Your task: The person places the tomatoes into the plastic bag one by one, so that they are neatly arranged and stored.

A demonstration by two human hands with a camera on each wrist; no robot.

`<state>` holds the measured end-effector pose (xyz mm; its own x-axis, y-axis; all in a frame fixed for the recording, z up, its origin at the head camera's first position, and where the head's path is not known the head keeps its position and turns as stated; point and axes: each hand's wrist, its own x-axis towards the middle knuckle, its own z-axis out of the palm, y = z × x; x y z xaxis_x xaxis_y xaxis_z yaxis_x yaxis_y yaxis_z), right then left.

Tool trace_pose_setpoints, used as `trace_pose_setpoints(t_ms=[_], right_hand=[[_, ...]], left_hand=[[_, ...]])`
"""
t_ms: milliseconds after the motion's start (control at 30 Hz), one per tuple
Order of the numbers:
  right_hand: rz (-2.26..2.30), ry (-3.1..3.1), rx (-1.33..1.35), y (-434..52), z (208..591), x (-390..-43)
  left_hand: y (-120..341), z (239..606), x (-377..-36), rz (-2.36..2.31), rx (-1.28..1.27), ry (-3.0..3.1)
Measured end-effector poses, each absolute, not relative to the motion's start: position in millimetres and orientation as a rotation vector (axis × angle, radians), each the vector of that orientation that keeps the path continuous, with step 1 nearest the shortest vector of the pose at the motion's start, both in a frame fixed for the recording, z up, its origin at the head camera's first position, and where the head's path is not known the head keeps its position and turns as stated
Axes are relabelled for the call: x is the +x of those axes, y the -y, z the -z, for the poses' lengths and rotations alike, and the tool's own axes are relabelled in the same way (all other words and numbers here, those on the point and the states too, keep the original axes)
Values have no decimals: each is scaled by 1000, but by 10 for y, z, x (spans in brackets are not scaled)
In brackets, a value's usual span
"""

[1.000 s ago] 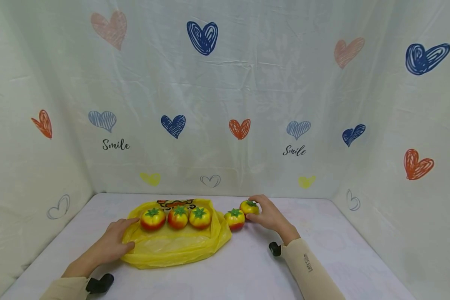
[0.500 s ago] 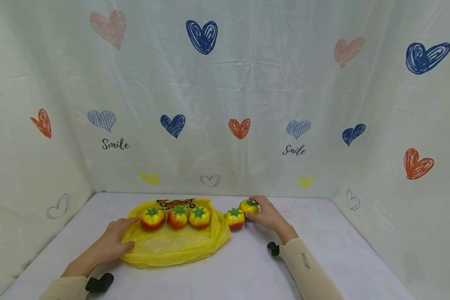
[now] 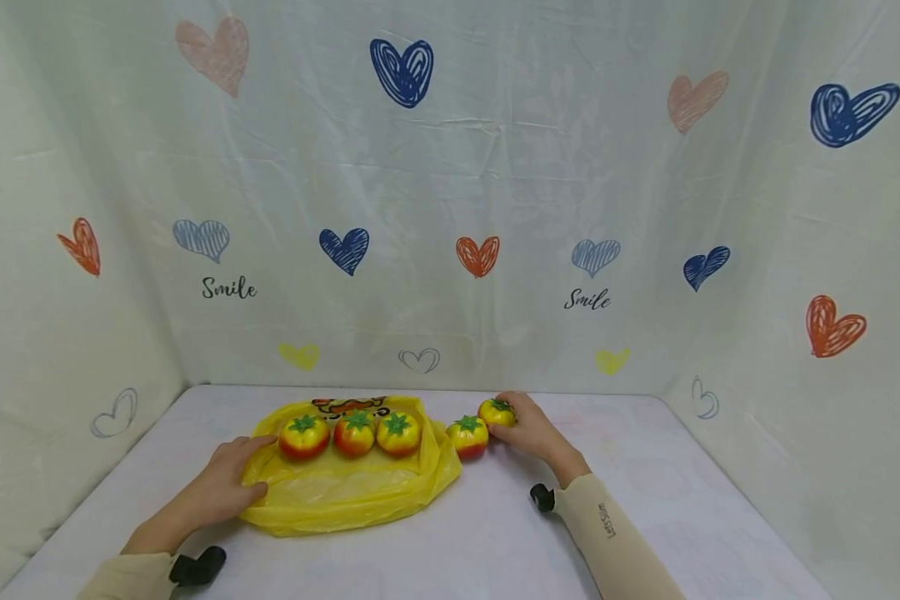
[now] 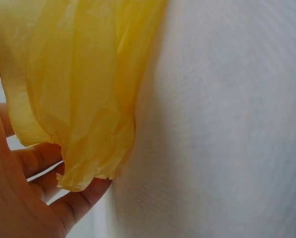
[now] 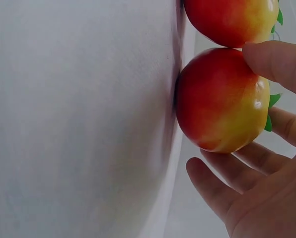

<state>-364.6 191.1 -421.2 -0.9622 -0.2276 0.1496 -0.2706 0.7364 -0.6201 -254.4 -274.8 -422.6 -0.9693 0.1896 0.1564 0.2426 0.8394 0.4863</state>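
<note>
the right hand (image 3: 528, 431) curls its fingers (image 5: 274, 62) and thumb round the far toy tomato (image 3: 497, 411), which sits on the white table (image 3: 495, 533) at the right end of the row; in the right wrist view the thumb presses its top and the fingers cup its side. a second toy tomato (image 3: 468, 436) lies just beside it, next to the yellow plastic bag (image 3: 345, 496). three more toy tomatoes (image 3: 354, 432) sit in a line on the bag. the left hand (image 3: 221, 487) rests on the bag's left edge, thumb and fingers (image 4: 78, 203) pinching a fold of the film.
</note>
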Motion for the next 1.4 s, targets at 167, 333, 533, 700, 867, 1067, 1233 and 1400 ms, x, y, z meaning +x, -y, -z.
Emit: trace_pose_setpoints(t_ms=[167, 333, 533, 700, 867, 1067, 1233, 1400], right_hand=[[-1021, 2860, 425, -1909, 4218, -3655], [-1042, 2862, 390, -1911, 4196, -3638], [-1030, 2853, 360, -1936, 4184, -3619], [-1016, 2851, 359, -1946, 4187, -3625], [-1012, 2851, 368, -1947, 4188, -3626], [-1012, 2853, 353, -1944, 4198, -3623], [-1016, 2857, 341, -1936, 4195, -3617], [-999, 2846, 346, -1935, 4189, -3607]], left_hand=[[2756, 4228, -2548, 798, -345, 2916], [2763, 4243, -2559, 797, -337, 2918], [2760, 4256, -2573, 798, -326, 2930], [2756, 4250, -2573, 802, -306, 2946], [2750, 4242, -2562, 800, -305, 2944], [2742, 4238, -2548, 801, -310, 2931], [2742, 4239, -2546, 796, -314, 2927], [2744, 4236, -2544, 803, -318, 2920]])
